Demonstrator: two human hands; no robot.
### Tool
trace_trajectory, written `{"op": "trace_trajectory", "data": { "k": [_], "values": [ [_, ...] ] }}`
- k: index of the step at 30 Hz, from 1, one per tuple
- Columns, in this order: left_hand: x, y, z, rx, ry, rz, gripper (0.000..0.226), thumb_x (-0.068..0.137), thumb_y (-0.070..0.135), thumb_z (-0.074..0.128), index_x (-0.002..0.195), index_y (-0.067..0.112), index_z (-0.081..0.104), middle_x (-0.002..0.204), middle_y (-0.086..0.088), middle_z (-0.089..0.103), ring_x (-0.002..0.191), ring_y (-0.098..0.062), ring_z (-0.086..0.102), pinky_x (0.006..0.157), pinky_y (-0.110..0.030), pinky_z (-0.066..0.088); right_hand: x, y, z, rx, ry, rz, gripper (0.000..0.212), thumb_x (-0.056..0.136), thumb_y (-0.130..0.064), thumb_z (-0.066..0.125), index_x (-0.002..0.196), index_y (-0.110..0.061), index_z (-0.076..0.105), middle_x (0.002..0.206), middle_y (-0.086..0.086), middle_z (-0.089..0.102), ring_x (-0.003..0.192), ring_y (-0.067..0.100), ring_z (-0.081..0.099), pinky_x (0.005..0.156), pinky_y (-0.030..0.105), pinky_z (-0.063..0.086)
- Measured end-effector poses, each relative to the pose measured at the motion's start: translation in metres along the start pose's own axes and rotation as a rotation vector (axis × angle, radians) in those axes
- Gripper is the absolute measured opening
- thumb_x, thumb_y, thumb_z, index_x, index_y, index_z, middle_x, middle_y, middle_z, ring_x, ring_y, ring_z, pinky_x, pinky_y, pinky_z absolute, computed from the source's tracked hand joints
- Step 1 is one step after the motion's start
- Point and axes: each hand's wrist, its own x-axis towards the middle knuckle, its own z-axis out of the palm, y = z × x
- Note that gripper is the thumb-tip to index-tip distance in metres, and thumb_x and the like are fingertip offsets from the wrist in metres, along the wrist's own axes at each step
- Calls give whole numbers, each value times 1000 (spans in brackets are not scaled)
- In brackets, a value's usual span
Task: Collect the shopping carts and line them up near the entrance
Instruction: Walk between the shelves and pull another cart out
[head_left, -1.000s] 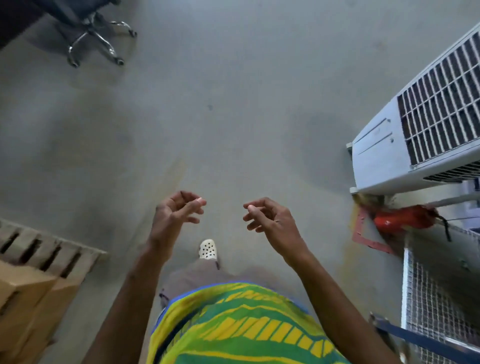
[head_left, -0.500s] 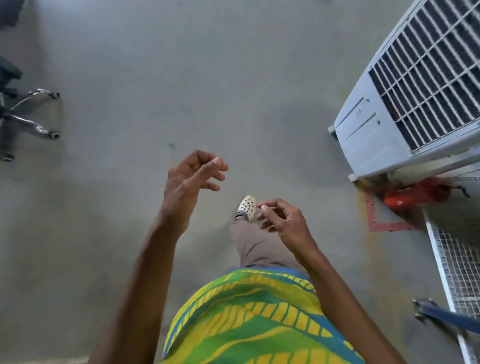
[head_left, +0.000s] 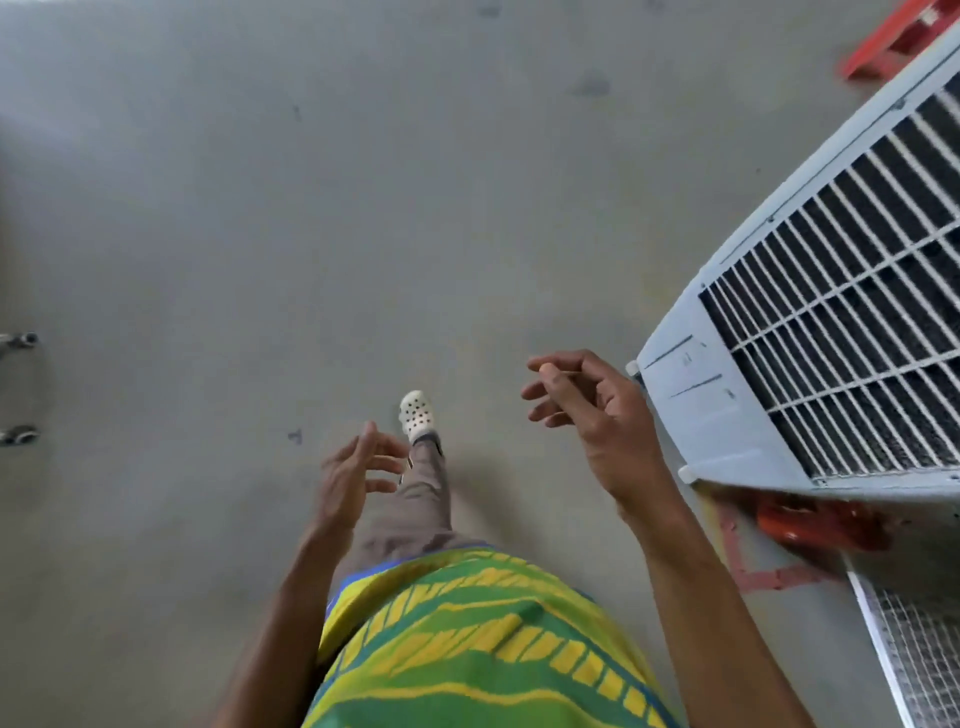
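Carts nowhere plainly in view; wire mesh (head_left: 930, 660) at four o'clock edge, perhaps one, cannot tell. Left hand (head_left: 345, 478) toward eight, right hand (head_left: 608, 421) toward four, fingers loose, holding nothing. Expect rigid steel frame, heavyish, free-rolling; grip push bar two-handed.

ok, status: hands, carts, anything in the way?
Left hand, right hand open, empty. Wire mesh lower right, maybe a cart. White grilled unit close on right.

Even, soft daylight; slight motion blur, wide-angle edge bending
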Motion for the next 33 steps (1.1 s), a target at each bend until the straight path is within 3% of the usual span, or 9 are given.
{"op": "trace_trajectory", "data": {
  "k": [6, 9, 14, 21, 24, 27, 29, 33],
  "values": [
    [180, 93, 54, 122, -102, 54, 39, 102, 28, 58, 73, 11, 78, 84, -15, 77, 79, -17, 71, 68, -36, 52, 168, -38, -7, 11, 66, -27, 13, 102, -19, 61, 106, -17, 73, 90, 8, 77, 78, 23, 72, 77, 30, 58],
    [278, 155, 86, 168, -182, 57, 41, 100, 35, 62, 70, 14, 78, 85, -11, 78, 78, -17, 69, 67, -35, 51, 254, -63, -12, 33, 126, -15, 12, 102, -18, 62, 105, -16, 73, 90, 9, 76, 77, 21, 70, 78, 32, 56],
    [400, 300, 164, 336, -367, 205, 35, 94, 41, 58, 77, 15, 75, 80, 0, 76, 74, -10, 65, 64, -29, 50, 368, -124, -42, 69, 230, -45, 13, 103, -18, 60, 106, -14, 72, 92, 10, 75, 79, 23, 69, 78, 27, 56],
    [519, 440, 279, 381, -570, 339, 47, 88, 53, 60, 87, 8, 73, 91, -5, 76, 82, -15, 67, 71, -33, 51, 529, -141, -84, 152, 337, 38, 11, 102, -17, 62, 105, -14, 72, 92, 12, 74, 79, 20, 67, 75, 30, 56],
    [561, 473, 329, 297, -569, 345, 42, 92, 43, 60, 89, 2, 72, 92, -9, 75, 83, -19, 68, 72, -29, 51, 609, -140, -113, 143, 328, 52, 10, 101, -20, 63, 104, -17, 73, 92, 9, 75, 84, 25, 69, 83, 37, 58],
    [602, 505, 383, 267, -576, 361, 33, 96, 33, 56, 93, 4, 71, 94, -9, 76, 86, -24, 69, 75, -27, 48, 694, -151, -154, 99, 328, 62, 10, 101, -23, 64, 101, -24, 74, 90, 1, 75, 80, 15, 69, 80, 29, 55],
    [629, 530, 417, 272, -583, 349, 30, 97, 31, 54, 96, 6, 69, 94, -10, 76, 87, -28, 69, 77, -31, 47, 749, -167, -182, 13, 315, 70, 10, 102, -29, 64, 96, -28, 73, 90, -5, 75, 83, 14, 71, 81, 31, 56],
    [690, 596, 485, 332, -639, 380, 23, 98, 16, 47, 107, 9, 67, 92, -9, 77, 89, -24, 70, 80, -36, 47, 850, -213, -234, -93, 261, 87, 22, 102, -38, 62, 87, -24, 70, 87, -16, 75, 82, 7, 70, 78, 25, 53]
  ]
}}
